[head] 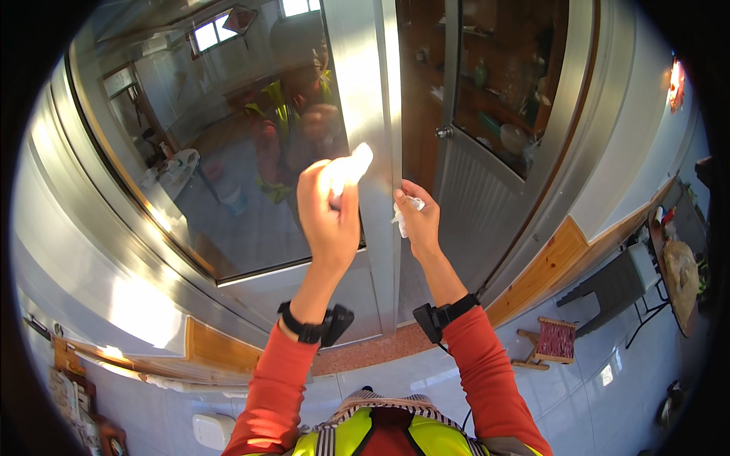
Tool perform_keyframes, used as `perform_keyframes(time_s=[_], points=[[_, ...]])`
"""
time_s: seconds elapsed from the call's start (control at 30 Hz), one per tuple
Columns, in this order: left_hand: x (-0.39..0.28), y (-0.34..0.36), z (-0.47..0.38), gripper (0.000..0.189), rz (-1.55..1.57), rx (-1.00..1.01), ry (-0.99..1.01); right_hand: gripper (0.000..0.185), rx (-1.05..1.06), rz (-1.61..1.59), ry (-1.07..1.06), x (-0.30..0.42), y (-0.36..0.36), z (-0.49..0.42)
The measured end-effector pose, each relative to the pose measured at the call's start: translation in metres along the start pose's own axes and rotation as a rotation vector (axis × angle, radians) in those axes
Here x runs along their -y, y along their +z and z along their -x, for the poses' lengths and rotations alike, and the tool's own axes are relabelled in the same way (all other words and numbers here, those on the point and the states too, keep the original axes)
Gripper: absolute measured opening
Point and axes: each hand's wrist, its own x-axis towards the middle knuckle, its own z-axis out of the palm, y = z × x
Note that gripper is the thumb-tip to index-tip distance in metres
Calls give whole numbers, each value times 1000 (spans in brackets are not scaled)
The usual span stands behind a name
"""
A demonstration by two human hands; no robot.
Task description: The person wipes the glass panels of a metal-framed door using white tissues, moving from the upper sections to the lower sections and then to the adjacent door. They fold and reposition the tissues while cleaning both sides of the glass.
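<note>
A bunched white tissue or cloth (360, 159) is gripped in my left hand (328, 222), raised before the metal frame (365, 85) of a glazed door leaf. Strong sunlight washes out the detail of that white piece. My right hand (423, 225) pinches a second crumpled white piece (404, 225), which looks like tissue or thin plastic. Its fingers are by the free edge of the same leaf; whether they touch the metal I cannot tell. The glass pane (228, 142) to the left reflects a person and a room. Each wrist wears a black strap with a small device.
Right of the doorway edge, another door leaf (485, 165) with a round knob (443, 132) stands swung inward. A reddish stone threshold (376, 347) lies below. On the tiled floor at right are a folding stool (553, 340) and a table (687, 310); a white bin (212, 430) is lower left.
</note>
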Motion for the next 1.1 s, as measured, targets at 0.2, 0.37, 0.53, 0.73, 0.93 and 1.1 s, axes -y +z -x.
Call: perform_keyframes(time_s=[0.2,0.37,0.53,0.73,0.93,1.1], points=[[29,55,-16,24,-415,67,441,25,-16,257,-134,-9,-2,-11],[68,63,28,24,-449,149,479,26,-31,425,-196,-13,-4,-21],[71,56,66,21,-428,288,336,26,3,459,-235,-11,-5,-26],[41,46,28,24,-408,154,471,22,-27,517,-202,-10,-4,-19],[49,55,-4,30,-521,126,528,21,-33,487,-167,-7,-4,-19],[61,53,25,28,-507,209,540,21,-5,512,-165,-5,-6,-21]])
